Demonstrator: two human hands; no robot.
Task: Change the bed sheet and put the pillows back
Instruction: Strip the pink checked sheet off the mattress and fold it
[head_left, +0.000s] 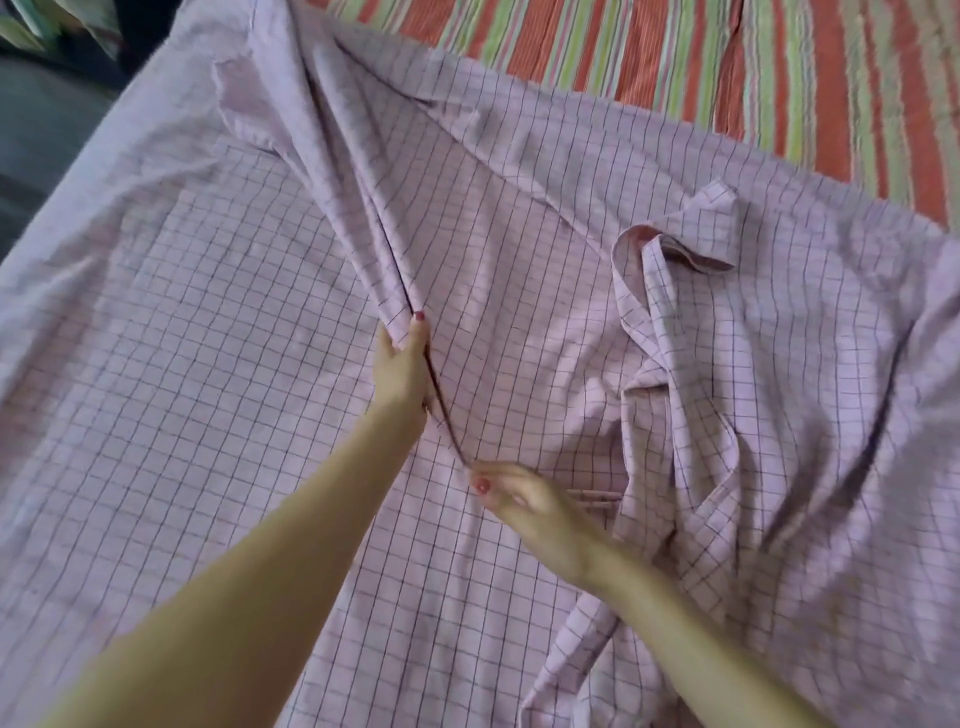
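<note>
A pale pink sheet (208, 338) with a thin dark check lies spread and rumpled over most of the bed. My left hand (402, 364) grips a raised fold of the sheet's edge near the middle, thumb on top. Just below it, my right hand (524, 493) pinches the same edge, so the hem runs taut between the two hands. From my left hand the fold rises toward the far left corner. Bunched, twisted cloth lies to the right of my hands. No pillows are in view.
An orange, green and white striped cover (753, 67) shows on the bed at the top right, beyond the pink sheet. At the left edge lies dark grey floor (41, 140), with the bed's side running diagonally beside it.
</note>
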